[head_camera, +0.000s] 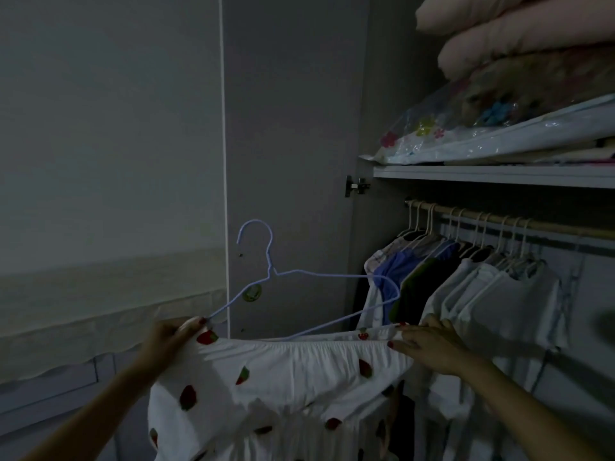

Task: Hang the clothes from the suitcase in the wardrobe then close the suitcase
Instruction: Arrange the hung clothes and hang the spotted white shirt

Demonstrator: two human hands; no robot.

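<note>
A white strawberry-print garment (pixel 283 371) is held stretched crosswise by its waistband on a pale blue hanger (pixel 266 274). Left hand (pixel 176 337) pinches one end, right hand (pixel 429 344) apparently the other. The wardrobe rail (pixel 499 217) lies up-right, nearer the right hand.

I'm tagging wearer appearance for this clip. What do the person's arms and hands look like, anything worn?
Both forearms are bare, no sleeves in view. The left hand and right hand have red-painted fingernails. No rings, watch or gloves can be made out in the dim light.
</note>
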